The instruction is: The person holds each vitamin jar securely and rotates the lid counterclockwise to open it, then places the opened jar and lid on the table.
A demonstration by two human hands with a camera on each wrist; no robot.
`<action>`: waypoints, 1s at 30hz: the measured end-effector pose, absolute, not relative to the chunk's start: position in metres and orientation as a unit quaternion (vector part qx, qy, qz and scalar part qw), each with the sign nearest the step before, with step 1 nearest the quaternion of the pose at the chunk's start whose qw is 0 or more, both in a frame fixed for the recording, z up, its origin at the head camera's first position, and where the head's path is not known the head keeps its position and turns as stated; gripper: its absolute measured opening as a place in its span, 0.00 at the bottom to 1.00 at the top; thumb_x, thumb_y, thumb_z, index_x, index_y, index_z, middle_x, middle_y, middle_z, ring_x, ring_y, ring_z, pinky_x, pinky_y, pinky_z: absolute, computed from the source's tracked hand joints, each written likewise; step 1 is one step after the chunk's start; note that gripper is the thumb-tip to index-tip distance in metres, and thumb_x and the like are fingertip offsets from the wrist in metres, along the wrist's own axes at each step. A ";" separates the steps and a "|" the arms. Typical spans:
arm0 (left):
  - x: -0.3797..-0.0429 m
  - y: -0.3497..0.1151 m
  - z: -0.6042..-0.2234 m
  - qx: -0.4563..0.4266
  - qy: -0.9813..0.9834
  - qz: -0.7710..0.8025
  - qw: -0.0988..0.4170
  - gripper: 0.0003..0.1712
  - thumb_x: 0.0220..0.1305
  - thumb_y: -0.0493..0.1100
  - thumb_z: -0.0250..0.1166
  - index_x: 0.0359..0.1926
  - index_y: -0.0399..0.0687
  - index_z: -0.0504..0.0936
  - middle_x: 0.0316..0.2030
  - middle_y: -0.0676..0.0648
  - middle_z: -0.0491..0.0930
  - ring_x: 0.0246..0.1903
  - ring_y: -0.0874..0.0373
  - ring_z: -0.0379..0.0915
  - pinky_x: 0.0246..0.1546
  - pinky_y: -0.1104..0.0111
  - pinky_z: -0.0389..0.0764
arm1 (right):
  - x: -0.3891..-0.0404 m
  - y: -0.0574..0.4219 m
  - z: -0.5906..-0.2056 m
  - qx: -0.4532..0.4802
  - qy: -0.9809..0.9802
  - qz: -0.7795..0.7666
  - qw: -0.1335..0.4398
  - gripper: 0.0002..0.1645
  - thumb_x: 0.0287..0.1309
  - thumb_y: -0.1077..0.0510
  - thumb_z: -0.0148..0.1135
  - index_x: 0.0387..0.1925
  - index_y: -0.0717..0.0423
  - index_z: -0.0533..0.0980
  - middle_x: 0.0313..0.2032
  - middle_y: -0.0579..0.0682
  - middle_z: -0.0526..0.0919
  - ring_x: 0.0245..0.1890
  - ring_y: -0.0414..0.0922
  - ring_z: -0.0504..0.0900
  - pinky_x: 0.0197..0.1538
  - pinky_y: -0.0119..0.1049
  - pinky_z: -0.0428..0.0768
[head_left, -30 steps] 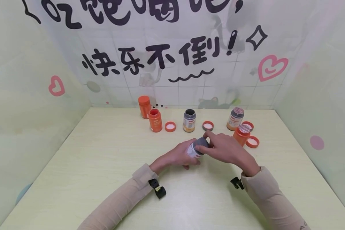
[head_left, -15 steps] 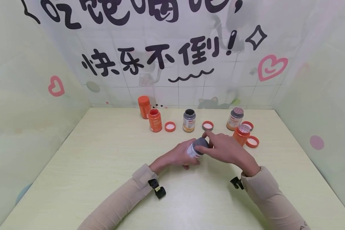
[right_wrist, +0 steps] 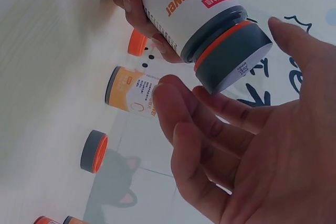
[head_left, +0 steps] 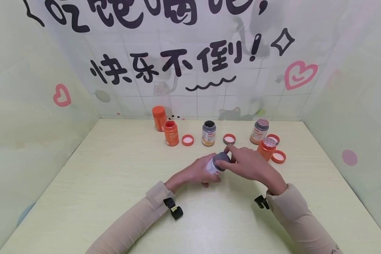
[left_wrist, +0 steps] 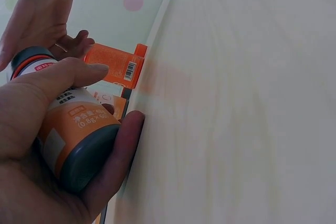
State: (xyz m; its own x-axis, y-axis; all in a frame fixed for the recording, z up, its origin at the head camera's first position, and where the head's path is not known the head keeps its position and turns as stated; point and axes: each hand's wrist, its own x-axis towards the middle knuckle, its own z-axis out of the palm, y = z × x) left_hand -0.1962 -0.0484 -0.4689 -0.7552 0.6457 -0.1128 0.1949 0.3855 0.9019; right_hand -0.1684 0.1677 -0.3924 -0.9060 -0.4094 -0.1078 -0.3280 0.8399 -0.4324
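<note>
My left hand (head_left: 198,171) grips a supplement bottle (left_wrist: 79,124) with a grey base and a white and orange label, tilted above the table. On its top sits a grey cap (right_wrist: 236,59) with an orange lower band. Thumb and forefinger of my right hand (head_left: 249,160) pinch this cap at its edge; the other fingers curl loosely below it in the right wrist view. Whether the cap is loose on the neck I cannot tell.
At the back stand a capped orange bottle (head_left: 159,118), an uncapped orange one (head_left: 171,133) and an uncapped grey one (head_left: 209,134). Caps (head_left: 187,140) lie beside them. Foil-sealed grey (head_left: 259,131) and orange (head_left: 266,148) bottles stand behind my right hand, near two more caps (head_left: 278,156).
</note>
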 end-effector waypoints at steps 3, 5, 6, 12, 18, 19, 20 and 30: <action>-0.196 -0.048 -0.469 0.264 0.799 0.489 0.231 0.32 0.58 0.40 0.75 0.61 0.56 0.70 0.50 0.47 0.76 0.46 0.53 0.78 0.27 0.60 0.89 | -0.168 0.168 -0.392 -0.187 0.957 -0.201 0.094 0.33 0.64 0.25 0.57 0.46 0.48 0.76 0.24 0.45 0.79 0.24 0.42 0.74 0.27 0.35 0.71; -0.196 -0.048 -0.469 0.264 0.798 0.489 0.231 0.32 0.59 0.40 0.75 0.61 0.57 0.70 0.49 0.47 0.76 0.46 0.53 0.78 0.27 0.60 0.89 | -0.168 0.168 -0.392 -0.189 0.958 -0.197 0.091 0.31 0.64 0.25 0.57 0.43 0.48 0.76 0.22 0.44 0.76 0.23 0.42 0.73 0.26 0.35 0.69; -0.196 -0.048 -0.469 0.264 0.799 0.489 0.231 0.32 0.59 0.40 0.75 0.61 0.57 0.70 0.49 0.47 0.76 0.46 0.53 0.78 0.27 0.60 0.89 | -0.168 0.168 -0.393 -0.191 0.958 -0.196 0.090 0.31 0.64 0.26 0.57 0.43 0.48 0.77 0.22 0.44 0.77 0.23 0.42 0.73 0.26 0.35 0.70; -0.195 -0.048 -0.468 0.261 0.800 0.488 0.232 0.33 0.59 0.40 0.75 0.62 0.56 0.70 0.50 0.47 0.76 0.46 0.53 0.78 0.27 0.60 0.89 | -0.169 0.169 -0.392 -0.204 0.952 -0.205 0.099 0.33 0.65 0.29 0.59 0.55 0.49 0.76 0.33 0.45 0.84 0.28 0.42 0.78 0.30 0.35 0.76; -0.195 -0.048 -0.468 0.261 0.800 0.489 0.230 0.33 0.59 0.39 0.75 0.61 0.56 0.70 0.50 0.47 0.76 0.46 0.53 0.78 0.27 0.59 0.89 | -0.168 0.168 -0.391 -0.189 0.953 -0.212 0.102 0.34 0.63 0.27 0.59 0.53 0.48 0.76 0.29 0.46 0.83 0.26 0.42 0.77 0.29 0.34 0.74; -0.195 -0.048 -0.468 0.261 0.800 0.489 0.229 0.33 0.58 0.39 0.75 0.61 0.56 0.70 0.49 0.47 0.76 0.46 0.54 0.78 0.27 0.60 0.89 | -0.168 0.168 -0.392 -0.189 0.954 -0.212 0.101 0.33 0.64 0.26 0.59 0.51 0.48 0.76 0.28 0.46 0.81 0.26 0.42 0.76 0.28 0.35 0.73; -0.195 -0.048 -0.468 0.261 0.800 0.489 0.229 0.33 0.58 0.39 0.75 0.61 0.56 0.70 0.49 0.47 0.76 0.45 0.54 0.78 0.27 0.59 0.89 | -0.168 0.168 -0.392 -0.189 0.954 -0.211 0.101 0.32 0.64 0.27 0.59 0.48 0.48 0.76 0.26 0.46 0.80 0.25 0.42 0.75 0.28 0.35 0.72; -0.195 -0.049 -0.467 0.259 0.799 0.490 0.233 0.34 0.59 0.40 0.75 0.62 0.57 0.70 0.51 0.48 0.76 0.47 0.53 0.78 0.27 0.60 0.89 | -0.169 0.169 -0.393 -0.204 0.950 -0.212 0.108 0.34 0.65 0.30 0.60 0.58 0.49 0.74 0.35 0.47 0.84 0.30 0.42 0.78 0.31 0.35 0.77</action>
State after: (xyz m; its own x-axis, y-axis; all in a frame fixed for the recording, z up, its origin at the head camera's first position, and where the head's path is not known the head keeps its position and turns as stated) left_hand -0.1954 -0.0489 -0.4673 -0.7570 0.6426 -0.1180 0.1862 0.3854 0.9038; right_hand -0.1695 0.1691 -0.3927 -0.8932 -0.4339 -0.1181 -0.3427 0.8268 -0.4461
